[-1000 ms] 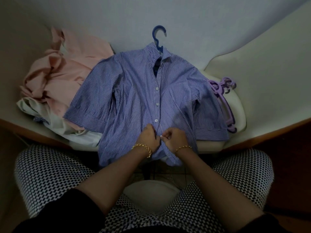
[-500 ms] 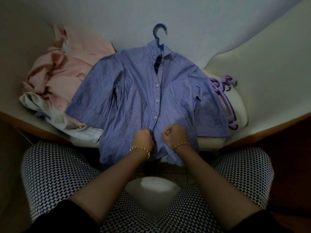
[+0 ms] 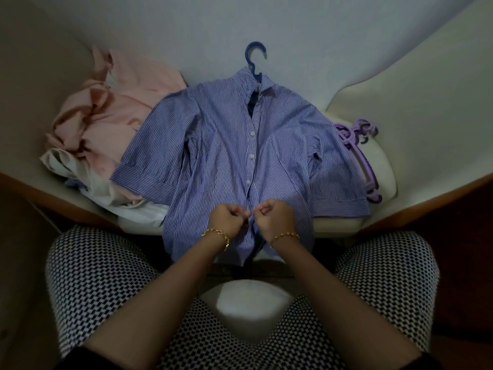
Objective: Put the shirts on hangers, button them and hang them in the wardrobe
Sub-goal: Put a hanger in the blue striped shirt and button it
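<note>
Fingers [image 3: 241, 218] of the left hand [image 3: 229, 220] are curled tight, pinching the left edge of the shirt [image 3: 221, 156] front; the right hand [image 3: 274, 217] is curled the same way on the other edge. A second ago the two hands were pressed together over a pale button at the placket. Now a narrow gap shows between them and that button is out of sight. I take this to mean the button has gone through, or is being pulled snug, though the hole itself is hidden.

The shirt lies flat on the bed [image 3: 381, 166], collar away from the person, on the hanger [image 3: 254, 57], hem hanging over the near edge. Three buttons [image 3: 251, 156] above the hands are fastened. What remains is likely the lowest buttons, then the trip to the wardrobe.

Pink shirts [image 3: 114, 116] are heaped to the left, and purple hangers [image 3: 357, 156] wait on the right.
</note>
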